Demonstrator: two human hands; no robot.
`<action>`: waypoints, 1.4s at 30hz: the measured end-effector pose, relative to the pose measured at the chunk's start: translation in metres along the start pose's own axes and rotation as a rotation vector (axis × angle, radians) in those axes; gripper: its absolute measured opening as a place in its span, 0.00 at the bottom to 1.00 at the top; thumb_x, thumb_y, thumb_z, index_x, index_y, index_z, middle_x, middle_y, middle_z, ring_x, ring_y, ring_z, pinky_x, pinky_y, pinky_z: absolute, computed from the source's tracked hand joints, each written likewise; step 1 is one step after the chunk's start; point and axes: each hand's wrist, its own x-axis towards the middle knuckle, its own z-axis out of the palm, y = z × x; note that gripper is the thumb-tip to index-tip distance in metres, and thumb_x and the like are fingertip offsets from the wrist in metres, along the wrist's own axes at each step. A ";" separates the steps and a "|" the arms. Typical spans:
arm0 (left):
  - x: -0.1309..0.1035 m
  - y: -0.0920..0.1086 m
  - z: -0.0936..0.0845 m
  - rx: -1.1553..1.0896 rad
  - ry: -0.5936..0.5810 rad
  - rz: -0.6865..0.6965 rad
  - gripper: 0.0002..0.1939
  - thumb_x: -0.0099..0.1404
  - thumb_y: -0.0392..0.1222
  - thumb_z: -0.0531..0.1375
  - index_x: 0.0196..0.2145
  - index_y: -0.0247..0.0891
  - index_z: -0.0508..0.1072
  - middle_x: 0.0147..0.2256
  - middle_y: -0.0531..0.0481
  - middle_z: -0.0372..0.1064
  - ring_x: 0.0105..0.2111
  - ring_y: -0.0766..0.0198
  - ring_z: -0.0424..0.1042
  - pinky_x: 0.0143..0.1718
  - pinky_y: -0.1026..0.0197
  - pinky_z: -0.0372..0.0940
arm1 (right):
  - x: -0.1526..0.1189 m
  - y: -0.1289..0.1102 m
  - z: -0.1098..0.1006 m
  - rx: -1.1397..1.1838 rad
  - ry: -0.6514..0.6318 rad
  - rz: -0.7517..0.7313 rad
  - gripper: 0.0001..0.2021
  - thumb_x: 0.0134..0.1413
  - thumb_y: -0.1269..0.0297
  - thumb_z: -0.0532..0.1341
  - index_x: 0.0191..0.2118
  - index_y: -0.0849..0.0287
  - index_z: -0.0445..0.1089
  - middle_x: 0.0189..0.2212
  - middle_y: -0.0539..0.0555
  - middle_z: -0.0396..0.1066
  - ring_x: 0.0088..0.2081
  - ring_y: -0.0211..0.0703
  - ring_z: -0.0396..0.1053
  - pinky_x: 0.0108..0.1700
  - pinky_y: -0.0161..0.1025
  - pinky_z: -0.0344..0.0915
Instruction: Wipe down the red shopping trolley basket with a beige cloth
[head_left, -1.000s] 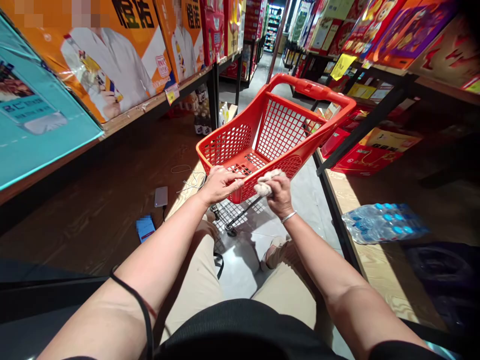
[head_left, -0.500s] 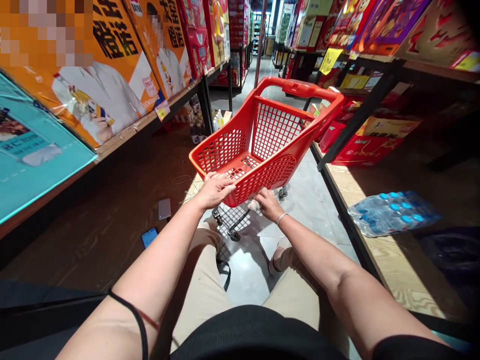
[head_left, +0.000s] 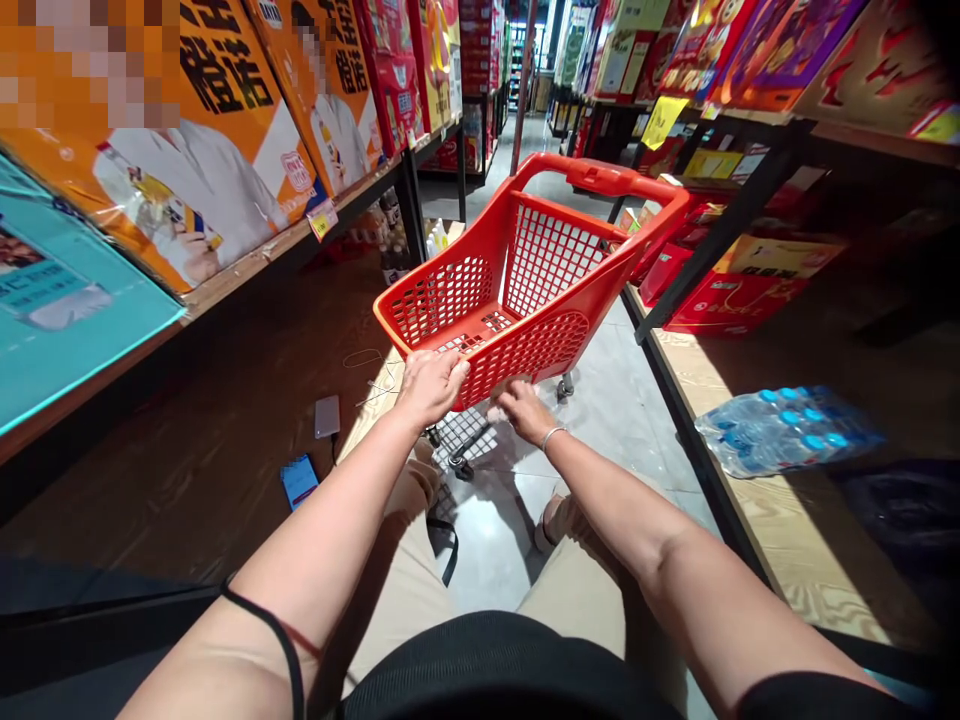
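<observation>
A red plastic shopping cart [head_left: 555, 345] stands in front of my legs, its basket empty and its handle on the far side. My left hand [head_left: 433, 385] is closed over the basket's near rim, at the corner. Below the basket's side, my right hand [head_left: 523, 408] has its fingers curled round a pale, crumpled cloth or tissue [head_left: 498, 402], close to the cart's underside. The cart's lower grid and a front wheel [head_left: 460, 466] show beneath.
Shelves with orange boxes [head_left: 225, 130] line the left; a phone [head_left: 300, 482] and a pale device [head_left: 327, 416] lie on the lower left shelf. Packed water bottles [head_left: 784, 432] lie on the lower right shelf [head_left: 814, 560]. An aisle runs ahead.
The cart's near corner has shifted slightly left, with my left hand on it. My right hand has moved a little left with the pale cloth. The phone's screen shows different content.
</observation>
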 end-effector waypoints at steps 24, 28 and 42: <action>0.005 -0.049 -0.007 -0.132 -0.003 0.083 0.22 0.71 0.54 0.44 0.33 0.42 0.73 0.31 0.47 0.71 0.37 0.55 0.66 0.49 0.49 0.58 | -0.006 -0.013 0.002 -0.036 0.065 -0.040 0.16 0.57 0.76 0.56 0.45 0.54 0.75 0.43 0.57 0.66 0.42 0.47 0.60 0.45 0.46 0.66; 0.002 -0.049 -0.007 -0.152 0.014 0.086 0.22 0.71 0.53 0.44 0.32 0.42 0.72 0.32 0.47 0.72 0.38 0.54 0.66 0.49 0.48 0.58 | 0.002 -0.018 -0.027 -0.019 0.102 -0.085 0.17 0.50 0.75 0.60 0.45 0.56 0.74 0.44 0.58 0.67 0.44 0.50 0.61 0.48 0.48 0.65; -0.006 -0.045 -0.001 -0.153 0.095 0.129 0.19 0.65 0.59 0.54 0.33 0.42 0.72 0.34 0.47 0.73 0.39 0.54 0.65 0.51 0.48 0.59 | 0.014 -0.046 -0.071 -0.050 0.424 -0.118 0.25 0.50 0.77 0.58 0.53 0.50 0.72 0.55 0.58 0.64 0.56 0.57 0.58 0.61 0.60 0.57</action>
